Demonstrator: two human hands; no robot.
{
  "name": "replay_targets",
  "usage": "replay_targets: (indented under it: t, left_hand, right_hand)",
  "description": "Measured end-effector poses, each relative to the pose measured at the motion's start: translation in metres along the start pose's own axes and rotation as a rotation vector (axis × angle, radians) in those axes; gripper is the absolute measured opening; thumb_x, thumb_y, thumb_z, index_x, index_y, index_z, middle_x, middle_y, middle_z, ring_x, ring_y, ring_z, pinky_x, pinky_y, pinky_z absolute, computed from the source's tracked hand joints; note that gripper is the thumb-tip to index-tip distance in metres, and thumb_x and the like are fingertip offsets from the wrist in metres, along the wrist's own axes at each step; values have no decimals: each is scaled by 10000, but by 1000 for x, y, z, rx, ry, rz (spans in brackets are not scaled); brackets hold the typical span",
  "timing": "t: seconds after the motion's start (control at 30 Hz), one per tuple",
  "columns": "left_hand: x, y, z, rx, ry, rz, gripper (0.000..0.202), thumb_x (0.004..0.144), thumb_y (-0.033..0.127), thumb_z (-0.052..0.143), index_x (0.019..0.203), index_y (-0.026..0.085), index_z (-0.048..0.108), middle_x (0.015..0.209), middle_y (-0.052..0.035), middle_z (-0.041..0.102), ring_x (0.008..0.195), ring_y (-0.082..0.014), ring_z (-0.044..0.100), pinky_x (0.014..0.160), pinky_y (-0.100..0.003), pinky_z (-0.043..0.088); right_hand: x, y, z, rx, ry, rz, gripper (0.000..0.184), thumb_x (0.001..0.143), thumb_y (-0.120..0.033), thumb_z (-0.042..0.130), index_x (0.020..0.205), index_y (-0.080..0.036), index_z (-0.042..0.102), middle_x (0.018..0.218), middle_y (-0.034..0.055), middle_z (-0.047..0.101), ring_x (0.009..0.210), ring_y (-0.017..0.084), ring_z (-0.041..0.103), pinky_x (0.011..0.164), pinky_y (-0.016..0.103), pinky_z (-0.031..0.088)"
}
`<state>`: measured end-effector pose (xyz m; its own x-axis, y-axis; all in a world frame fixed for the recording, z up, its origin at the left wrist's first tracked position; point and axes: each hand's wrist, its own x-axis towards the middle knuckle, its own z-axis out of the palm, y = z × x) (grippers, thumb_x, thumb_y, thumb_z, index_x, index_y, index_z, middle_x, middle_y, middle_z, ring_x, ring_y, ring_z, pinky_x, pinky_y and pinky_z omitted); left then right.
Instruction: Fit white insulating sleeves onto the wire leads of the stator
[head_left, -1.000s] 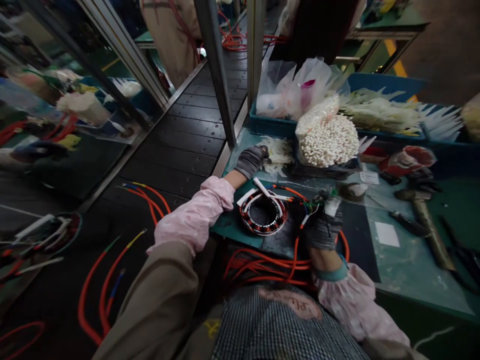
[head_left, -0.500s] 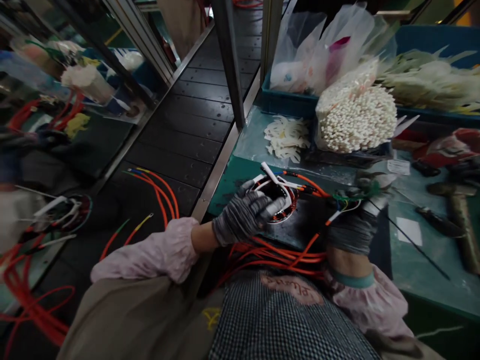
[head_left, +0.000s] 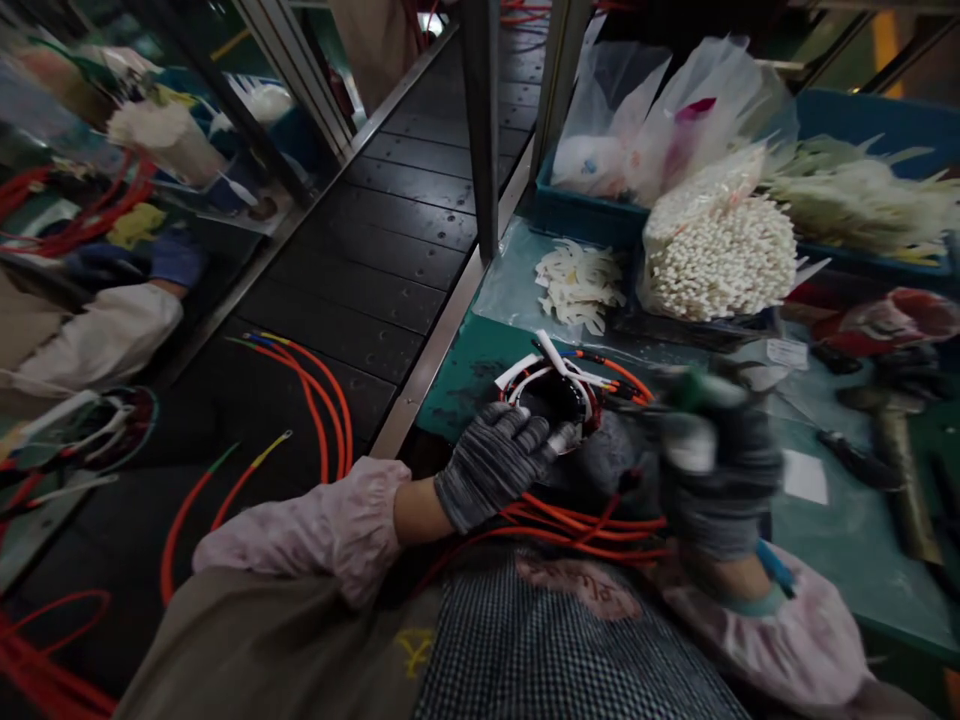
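Observation:
A wound motor stator (head_left: 555, 400) with white sleeves and orange leads lies on the teal work mat (head_left: 469, 385). My left hand (head_left: 493, 465), in a grey knit glove, grips the stator's near edge, and its fingertips hide part of the rim. My right hand (head_left: 720, 470), also gloved and motion-blurred, is raised just right of the stator. It holds a bunch of the stator's leads with green-marked ends (head_left: 694, 392). Orange wires (head_left: 577, 522) run below both hands.
A bag of white cable ties (head_left: 720, 260) and white insulation strips (head_left: 579, 285) lie beyond the stator. A hammer (head_left: 896, 470) lies to the right. A black conveyor (head_left: 375, 250) with orange wires runs along the left, with a co-worker's sleeve (head_left: 105, 335) beyond it.
My left hand has moved from the far mat onto the stator's near edge. My right hand has risen with the leads and blurs. The view has shifted slightly.

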<state>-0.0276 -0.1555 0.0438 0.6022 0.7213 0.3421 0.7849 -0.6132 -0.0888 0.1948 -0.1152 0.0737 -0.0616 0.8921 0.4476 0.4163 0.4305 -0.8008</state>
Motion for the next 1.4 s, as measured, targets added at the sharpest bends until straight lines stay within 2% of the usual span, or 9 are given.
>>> replay_targets:
  t: [0.1,0.2,0.3,0.43,0.53,0.67,0.93,1.23,1.4]
  left_hand:
    - [-13,-11,12,-66,65,112,315,1052,167,533,1326,213,682,1189,-77,776,1078,-237,725,836,-367,610]
    - [-24,-34,13,-323,169,212,248,1060,191,537,1239,191,708,1226,-67,779,1194,-234,718,912,-348,637]
    - [-22,-63,5,-752,198,15,226,1064,299,550,1135,186,732,1086,-63,804,1038,-169,771,895,-270,642]
    - [4,-94,9,-988,50,-516,607,829,527,826,1285,150,688,1262,-148,740,1171,-288,725,1022,-443,610]
    - [28,-97,27,-1279,-179,-391,920,661,578,920,1426,163,620,1454,-180,632,1427,-383,545,1194,-554,466]
    - [26,-76,43,-1649,-289,-250,1029,764,586,865,1620,266,393,1574,-160,533,1451,-355,528,1160,-520,513]
    - [-9,-45,28,-1246,-68,-19,998,916,539,761,1671,500,110,1761,-38,193,1597,-376,294,1297,-627,305]
    - [-13,-27,26,-1259,-27,-74,907,958,504,709,1665,492,139,1789,-4,30,1626,-372,189,1269,-605,348]
    - [-20,-18,29,-1194,16,-138,857,984,527,629,1668,461,117,1788,-23,32,1595,-353,277,1271,-598,340]
  right_hand:
    - [2,-2,29,-208,-172,-243,292,1028,-397,617,1220,-228,759,1107,95,794,975,271,761,845,420,628]
    - [7,0,46,-600,-348,-407,373,1066,-415,535,1217,-176,778,1143,160,778,935,284,749,736,371,584]
    - [10,-1,50,-832,-489,-488,368,1042,-447,579,1211,-201,794,1025,148,775,831,276,714,617,329,475]
    - [13,-4,48,-866,-557,-538,393,1061,-493,527,1180,-251,813,860,109,726,719,232,629,577,321,336]
    - [8,-4,46,-870,-548,-546,409,1077,-474,488,1210,-256,807,880,119,720,719,233,600,599,336,312]
    - [-17,-1,41,-811,-446,-529,391,1081,-422,481,1168,-250,821,856,113,709,762,243,593,630,337,332]
    - [-63,-5,22,-570,-399,-431,286,1049,-259,566,1193,-254,813,1055,106,771,932,241,633,816,365,497]
    - [-72,-14,27,-746,-408,-397,300,992,-192,609,1208,-288,795,1089,97,779,964,265,642,800,395,522]
    - [-77,-7,7,-544,-358,-525,275,987,-105,592,1093,-245,804,1009,61,769,925,207,628,789,326,530]
